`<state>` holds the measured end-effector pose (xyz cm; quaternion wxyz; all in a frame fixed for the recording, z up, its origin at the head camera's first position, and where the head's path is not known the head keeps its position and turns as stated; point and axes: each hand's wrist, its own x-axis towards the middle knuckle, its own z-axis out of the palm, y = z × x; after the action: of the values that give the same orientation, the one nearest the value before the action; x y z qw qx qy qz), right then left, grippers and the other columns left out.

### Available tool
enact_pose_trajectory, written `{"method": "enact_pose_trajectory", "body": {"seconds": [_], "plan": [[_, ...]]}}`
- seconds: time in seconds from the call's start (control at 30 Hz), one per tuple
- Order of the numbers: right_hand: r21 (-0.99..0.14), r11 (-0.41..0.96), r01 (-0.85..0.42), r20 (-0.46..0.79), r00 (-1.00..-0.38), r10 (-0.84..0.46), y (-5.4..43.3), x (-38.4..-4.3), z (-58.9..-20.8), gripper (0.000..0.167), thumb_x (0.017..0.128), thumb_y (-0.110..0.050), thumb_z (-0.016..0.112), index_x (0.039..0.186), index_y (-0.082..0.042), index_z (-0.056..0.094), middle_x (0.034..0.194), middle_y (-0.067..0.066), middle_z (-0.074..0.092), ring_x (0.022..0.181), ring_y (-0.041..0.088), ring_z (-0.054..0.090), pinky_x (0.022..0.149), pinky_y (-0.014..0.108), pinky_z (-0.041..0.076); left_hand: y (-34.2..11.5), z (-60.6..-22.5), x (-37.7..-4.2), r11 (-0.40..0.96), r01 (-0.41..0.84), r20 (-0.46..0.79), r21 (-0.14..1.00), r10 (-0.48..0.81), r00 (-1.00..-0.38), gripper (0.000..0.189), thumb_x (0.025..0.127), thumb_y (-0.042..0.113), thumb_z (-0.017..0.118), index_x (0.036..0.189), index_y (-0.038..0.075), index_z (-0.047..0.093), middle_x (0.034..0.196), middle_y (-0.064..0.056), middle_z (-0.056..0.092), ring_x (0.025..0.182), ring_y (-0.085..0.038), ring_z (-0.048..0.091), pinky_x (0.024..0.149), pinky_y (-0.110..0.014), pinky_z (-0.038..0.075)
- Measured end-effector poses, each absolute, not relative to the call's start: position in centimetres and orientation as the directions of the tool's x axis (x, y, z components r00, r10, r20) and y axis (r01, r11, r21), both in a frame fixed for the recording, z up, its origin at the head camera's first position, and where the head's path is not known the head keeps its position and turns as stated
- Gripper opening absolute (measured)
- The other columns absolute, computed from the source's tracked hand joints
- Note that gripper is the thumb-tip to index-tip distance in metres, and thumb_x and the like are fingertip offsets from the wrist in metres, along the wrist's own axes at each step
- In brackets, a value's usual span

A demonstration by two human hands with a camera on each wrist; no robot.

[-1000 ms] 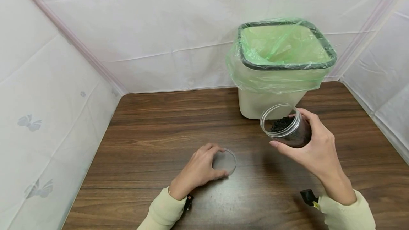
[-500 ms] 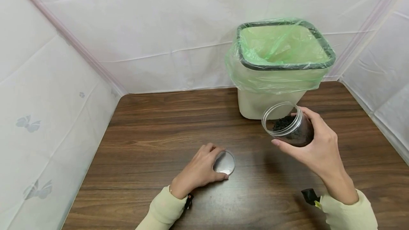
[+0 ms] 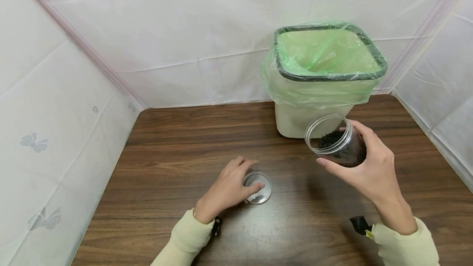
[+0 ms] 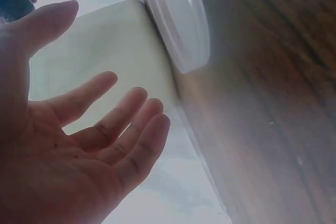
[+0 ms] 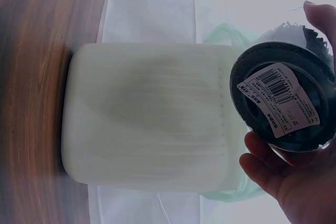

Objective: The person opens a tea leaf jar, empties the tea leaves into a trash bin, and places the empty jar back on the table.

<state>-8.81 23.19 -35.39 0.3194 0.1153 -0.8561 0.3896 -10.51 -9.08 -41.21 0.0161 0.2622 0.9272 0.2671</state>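
Note:
In the head view, my right hand grips a clear jar of dark shreds, tilted with its open mouth toward the left. A barcode label shows on the jar's dark base in the right wrist view. A round clear lid lies on the table. Over the lid's left edge hovers my left hand, fingers loosely spread and thumb above the lid. The left wrist view has those fingers apart from the lid, holding nothing.
Behind the jar stands a cream bin lined with a green bag under a dark rim ring. The brown wood-grain table meets white sheeting at the back and sides.
My left hand has let go of the lid and lifted off, leaving it flat on the table. The right hand has shifted the tilted jar slightly right and up.

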Motion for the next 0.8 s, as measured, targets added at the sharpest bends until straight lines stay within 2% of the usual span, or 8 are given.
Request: {"method": "enact_pose_trajectory", "body": {"seconds": [0.23,0.8], "plan": [[-0.590,0.669,-0.453,0.647,-0.761,0.055,23.4,-8.8,-35.1,0.098,0.047,-0.016,0.100,0.137,-0.008,0.061,0.116,0.011,0.066,0.105,-0.001,0.055,0.087,0.014,0.036,-8.9,-40.8,-10.8,0.706,0.479,0.137,0.521,0.485,-0.864,0.059,0.090,0.042,0.075,0.136,0.009,0.061,0.123,-0.009,0.062,0.110,-0.024,0.058,0.091,-0.045,0.049],[-0.583,0.652,-0.484,0.700,-0.707,0.101,23.8,-9.0,-34.7,0.098,0.043,-0.019,0.097,0.135,-0.007,0.064,0.114,0.012,0.069,0.105,-0.002,0.055,0.088,0.013,0.037,-8.5,-39.9,-11.3,0.687,0.507,0.203,0.521,0.477,-0.855,0.055,0.090,0.038,0.076,0.134,0.008,0.063,0.123,-0.011,0.062,0.109,-0.025,0.060,0.091,-0.046,0.049]]}}
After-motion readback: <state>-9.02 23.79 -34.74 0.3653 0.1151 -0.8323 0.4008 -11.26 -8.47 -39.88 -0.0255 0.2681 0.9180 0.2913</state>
